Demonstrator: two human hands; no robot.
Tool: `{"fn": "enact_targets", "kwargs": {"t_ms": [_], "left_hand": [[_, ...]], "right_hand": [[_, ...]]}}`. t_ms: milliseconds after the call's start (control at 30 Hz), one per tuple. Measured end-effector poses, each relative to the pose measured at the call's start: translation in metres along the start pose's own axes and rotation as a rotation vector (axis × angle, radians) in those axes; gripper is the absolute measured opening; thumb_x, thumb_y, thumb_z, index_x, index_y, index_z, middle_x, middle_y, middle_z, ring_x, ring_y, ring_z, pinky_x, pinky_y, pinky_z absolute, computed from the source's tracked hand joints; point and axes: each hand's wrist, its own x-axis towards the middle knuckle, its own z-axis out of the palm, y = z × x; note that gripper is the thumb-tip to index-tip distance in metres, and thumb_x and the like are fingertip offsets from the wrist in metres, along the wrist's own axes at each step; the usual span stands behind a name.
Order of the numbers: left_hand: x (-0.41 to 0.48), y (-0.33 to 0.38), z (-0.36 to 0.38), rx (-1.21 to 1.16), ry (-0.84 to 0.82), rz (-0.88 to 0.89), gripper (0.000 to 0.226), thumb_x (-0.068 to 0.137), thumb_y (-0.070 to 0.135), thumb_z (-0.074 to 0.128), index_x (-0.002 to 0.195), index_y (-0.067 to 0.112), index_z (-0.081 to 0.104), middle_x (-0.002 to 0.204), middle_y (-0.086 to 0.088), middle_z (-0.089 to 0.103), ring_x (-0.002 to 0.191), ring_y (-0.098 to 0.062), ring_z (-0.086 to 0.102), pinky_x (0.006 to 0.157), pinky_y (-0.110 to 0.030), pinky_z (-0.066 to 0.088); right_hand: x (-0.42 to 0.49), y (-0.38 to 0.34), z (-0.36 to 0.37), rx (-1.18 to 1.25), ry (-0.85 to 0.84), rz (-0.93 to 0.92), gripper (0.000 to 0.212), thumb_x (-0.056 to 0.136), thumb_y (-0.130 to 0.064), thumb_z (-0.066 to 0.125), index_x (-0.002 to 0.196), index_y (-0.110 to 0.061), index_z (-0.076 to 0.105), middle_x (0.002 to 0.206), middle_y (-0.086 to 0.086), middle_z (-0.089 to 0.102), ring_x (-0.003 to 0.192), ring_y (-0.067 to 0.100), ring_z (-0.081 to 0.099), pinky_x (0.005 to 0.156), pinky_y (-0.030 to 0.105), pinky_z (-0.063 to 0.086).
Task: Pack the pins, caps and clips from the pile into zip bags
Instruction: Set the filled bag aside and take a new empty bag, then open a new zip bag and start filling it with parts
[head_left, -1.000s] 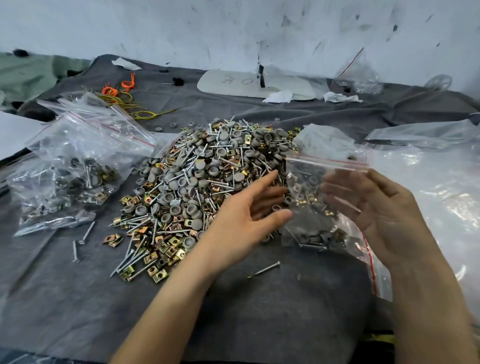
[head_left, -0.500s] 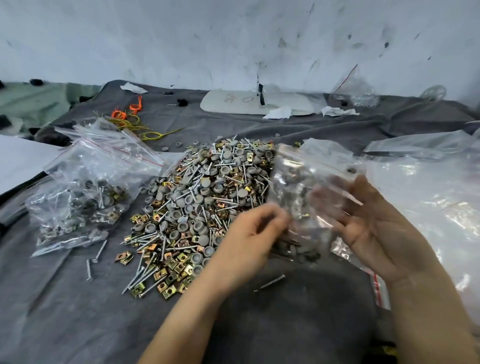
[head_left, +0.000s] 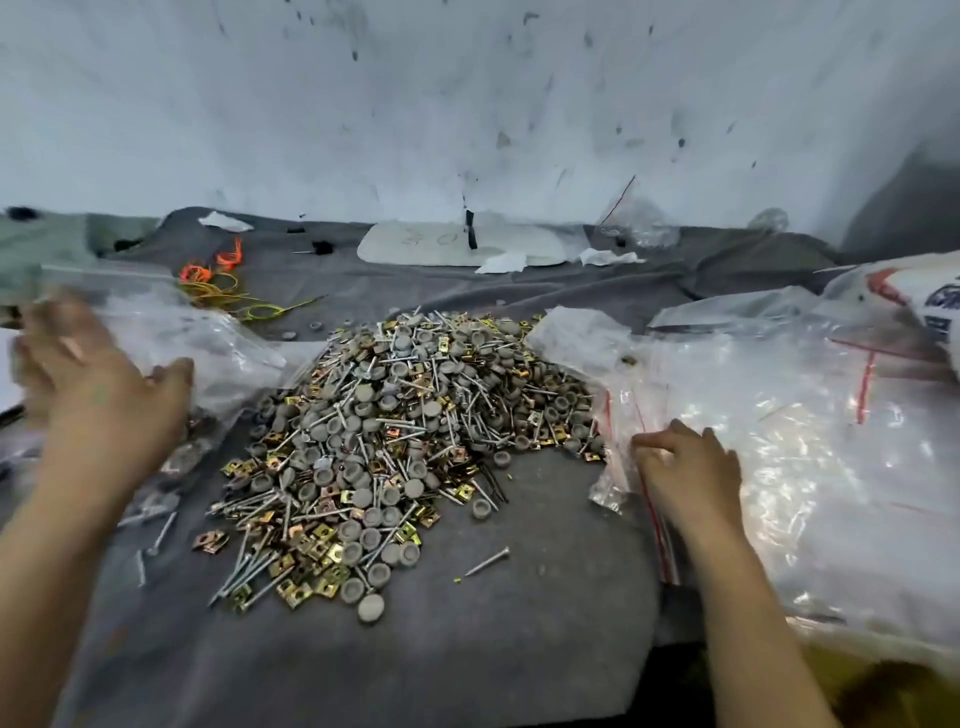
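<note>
The pile (head_left: 395, 441) of pins, caps and clips lies mid-bench on grey cloth (head_left: 467, 649). The right hand (head_left: 688, 470) curls its grip onto the edge of the empty zip bags (head_left: 831, 441); the left hand (head_left: 98, 395), blurred, spreads slack above the filled bags (head_left: 208, 353). Blue print on the far-right sack (head_left: 930, 301) cannot be read.

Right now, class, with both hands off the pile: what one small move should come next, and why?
Probably lift one bag clear with the right hand: its fingers curl on the red-striped edge of the empty zip bags. The blurred left hand hangs open over the filled bags, and the pile of pins, caps and clips lies loose between them.
</note>
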Motion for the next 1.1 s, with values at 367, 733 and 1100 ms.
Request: {"fn": "enact_targets", "kwargs": {"t_ms": [367, 733, 1100], "left_hand": [[-0.13, 0.107, 0.087, -0.395, -0.398, 0.378, 0.027, 0.096, 0.012, 0.061, 0.121, 0.02, 0.064, 0.113, 0.002, 0.07, 0.103, -0.016, 0.065, 0.095, -0.035, 0.052], [-0.144, 0.088, 0.116, -1.274, -0.77, -0.163, 0.036, 0.074, 0.018, 0.063, 0.109, 0.01, 0.067, 0.092, -0.005, 0.077, 0.084, -0.011, 0.074, 0.068, -0.019, 0.057], [-0.145, 0.079, 0.119, -1.327, -0.76, -0.162, 0.025, 0.071, 0.008, 0.065, 0.094, 0.008, 0.056, 0.078, -0.005, 0.071, 0.075, -0.015, 0.067, 0.068, -0.022, 0.057]], "right_hand": [[-0.014, -0.031, -0.017, 0.762, 0.69, -0.215, 0.033, 0.094, -0.005, 0.057, 0.123, -0.019, 0.064, 0.107, -0.003, 0.069, 0.09, 0.005, 0.068, 0.083, 0.015, 0.052], [-0.051, -0.086, 0.028, 0.628, 0.43, -0.805, 0.027, 0.09, -0.018, 0.054, 0.101, -0.003, 0.073, 0.109, 0.004, 0.07, 0.109, 0.017, 0.062, 0.097, 0.028, 0.047], [-0.059, -0.085, 0.022, 0.805, 0.207, -0.742, 0.033, 0.093, -0.025, 0.045, 0.1, -0.007, 0.071, 0.099, 0.0, 0.069, 0.105, 0.011, 0.06, 0.088, 0.018, 0.045]]}}
